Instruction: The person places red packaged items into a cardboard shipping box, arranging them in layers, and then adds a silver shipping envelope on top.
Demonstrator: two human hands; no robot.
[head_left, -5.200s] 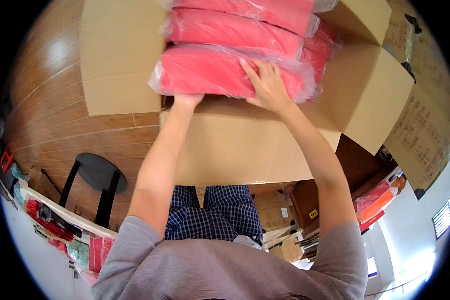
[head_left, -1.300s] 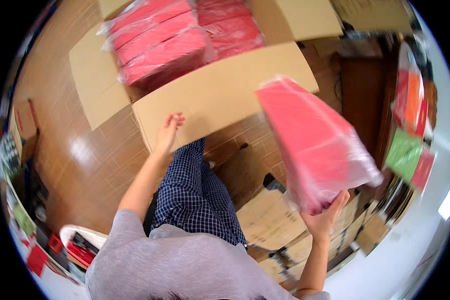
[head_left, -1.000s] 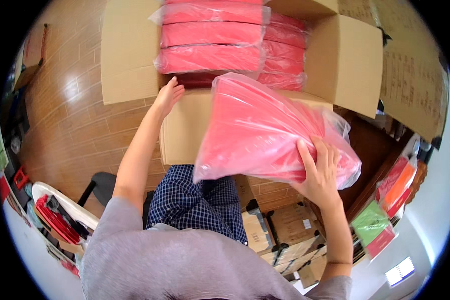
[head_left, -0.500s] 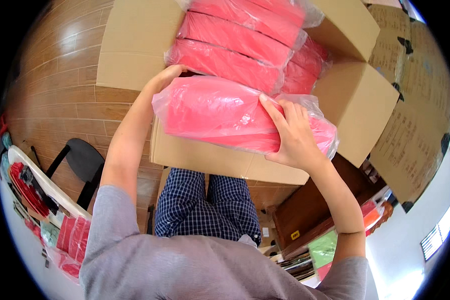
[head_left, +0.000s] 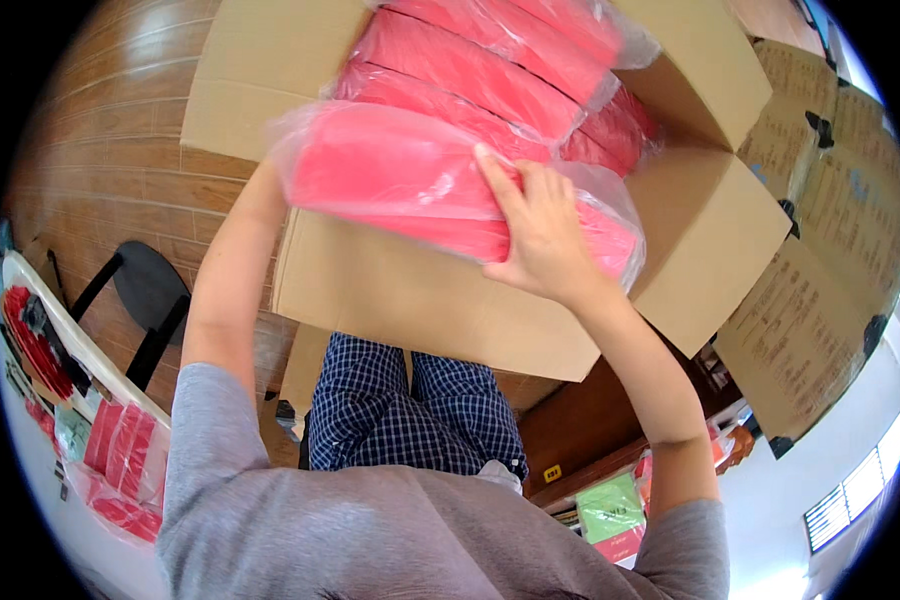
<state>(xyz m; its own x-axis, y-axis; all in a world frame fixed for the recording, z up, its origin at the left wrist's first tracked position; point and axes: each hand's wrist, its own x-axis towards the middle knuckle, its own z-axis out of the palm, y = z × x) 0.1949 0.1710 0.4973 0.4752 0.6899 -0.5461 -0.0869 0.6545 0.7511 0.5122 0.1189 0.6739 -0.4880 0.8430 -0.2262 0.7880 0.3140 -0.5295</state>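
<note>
A red bundle in clear plastic (head_left: 390, 170) is tilted over the near side of an open cardboard box (head_left: 420, 280). My right hand (head_left: 540, 225) grips its right part, thumb stretched across the upper face and the other fingers toward the far edge. At the bundle's left end my left forearm (head_left: 255, 215) reaches up behind it, so the left hand's fingers are hidden. Similar plastic-wrapped red bundles (head_left: 470, 65) lie in slanting rows inside the box, just beyond the held one.
Box flaps (head_left: 715, 250) stand spread outward. Taped cardboard cartons (head_left: 800, 330) are at the right. A dark chair (head_left: 150, 290) and a white table (head_left: 80, 345) with red wrapped goods are at the left. Dark wooden furniture (head_left: 610, 410) sits below the box on the right.
The held bundle has shifted left and slightly away from me, with my right hand moving along on it. My left hand, partly visible before, is now hidden behind the bundle.
</note>
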